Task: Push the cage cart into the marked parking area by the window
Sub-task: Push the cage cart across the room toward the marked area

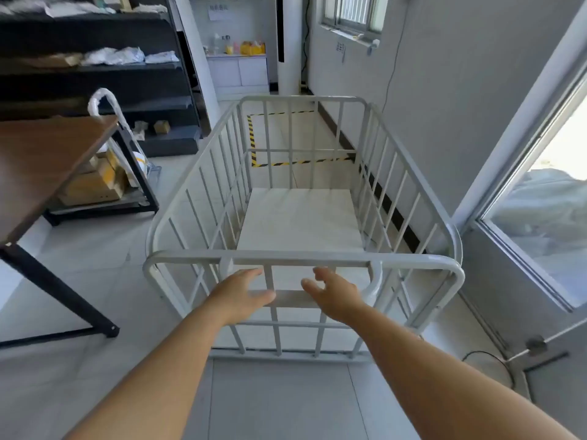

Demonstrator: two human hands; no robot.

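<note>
A white metal cage cart [301,258] with barred sides and an empty white floor stands in front of me, its long axis pointing away. My left hand [239,295] and my right hand [333,295] reach toward its near top rail, both just below and short of the bar, fingers spread and holding nothing. Beyond the cart's far end, a rectangle of yellow-and-black striped tape [252,139] marks the floor along the right wall, under a window [352,11].
A brown table [47,160] on black legs stands at the left, with boxes on a low shelf beneath. Dark shelving [95,74] fills the back left. A white pillar [290,42] and cabinet stand at the back. A glass door [540,201] is close on the right.
</note>
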